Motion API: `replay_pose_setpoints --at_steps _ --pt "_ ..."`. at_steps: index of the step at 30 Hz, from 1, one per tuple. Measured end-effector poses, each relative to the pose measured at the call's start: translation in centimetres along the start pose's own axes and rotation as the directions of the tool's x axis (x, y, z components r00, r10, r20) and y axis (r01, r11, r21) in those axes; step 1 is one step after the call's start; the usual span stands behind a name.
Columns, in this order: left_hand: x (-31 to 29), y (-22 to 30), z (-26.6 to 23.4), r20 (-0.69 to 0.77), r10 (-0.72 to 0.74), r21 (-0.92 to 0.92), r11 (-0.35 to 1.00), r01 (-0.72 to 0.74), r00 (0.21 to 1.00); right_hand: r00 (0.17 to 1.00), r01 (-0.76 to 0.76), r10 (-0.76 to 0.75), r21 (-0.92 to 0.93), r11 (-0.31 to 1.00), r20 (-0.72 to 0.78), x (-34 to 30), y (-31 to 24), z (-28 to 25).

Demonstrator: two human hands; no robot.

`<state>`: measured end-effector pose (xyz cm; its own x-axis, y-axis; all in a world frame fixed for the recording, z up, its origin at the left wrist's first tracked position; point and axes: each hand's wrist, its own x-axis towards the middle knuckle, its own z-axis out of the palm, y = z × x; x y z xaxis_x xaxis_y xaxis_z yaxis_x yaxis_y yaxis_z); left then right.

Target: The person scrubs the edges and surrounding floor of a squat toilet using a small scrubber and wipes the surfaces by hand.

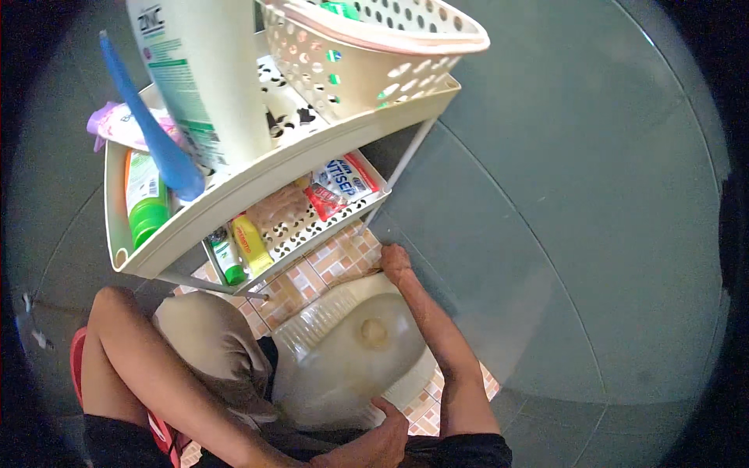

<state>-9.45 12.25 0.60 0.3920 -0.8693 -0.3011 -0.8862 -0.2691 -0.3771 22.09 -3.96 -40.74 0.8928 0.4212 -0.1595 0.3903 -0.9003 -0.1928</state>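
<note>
Between my knees a big, cloudy, translucent plastic jug (pixel 351 374) lies on its side, with ribbed walls and a round mark on the face toward me. My left hand (pixel 378 438) is at its near edge, thumb raised against the plastic and the other fingers curled, partly hidden. Past the jug's far edge, my right hand (pixel 396 261) is closed in a fist near the foot of a white rack. Whatever that fist holds is too small to make out. My right forearm runs along the jug's right side.
The white rack (pixel 312 144) stands just ahead. Its upper tier bears a tall white bottle (pixel 207 86), a holed basket (pixel 374 51), a blue handle (pixel 152 125) and a green-capped bottle (pixel 147 195). Packets and a tube lie below. Patterned tiles (pixel 292 288) meet dark floor (pixel 562 195).
</note>
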Motion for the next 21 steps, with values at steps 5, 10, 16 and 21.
replay_pose_setpoints --at_steps 5,10,16,21 --pt "0.5 1.8 1.2 -0.08 -0.168 0.051 0.984 0.172 0.983 0.998 0.006 -0.002 -0.058 0.998 0.07 0.2 -1.8 -2.2" --pt "0.4 1.0 0.3 -0.004 -0.082 0.063 0.995 0.082 0.997 0.998 0.062 -0.061 -0.074 0.995 0.015 0.7 -3.2 -5.5" --pt "0.2 2.2 0.9 -0.078 -0.24 0.04 0.969 0.243 0.968 0.988 0.15 -0.143 -0.172 0.974 0.052 -0.8 -4.1 -10.3" --pt "-0.8 1.6 0.3 -0.009 -0.133 0.028 0.991 0.133 0.991 0.986 0.083 -0.112 0.214 0.973 0.125 -2.7 -4.4 -12.8"
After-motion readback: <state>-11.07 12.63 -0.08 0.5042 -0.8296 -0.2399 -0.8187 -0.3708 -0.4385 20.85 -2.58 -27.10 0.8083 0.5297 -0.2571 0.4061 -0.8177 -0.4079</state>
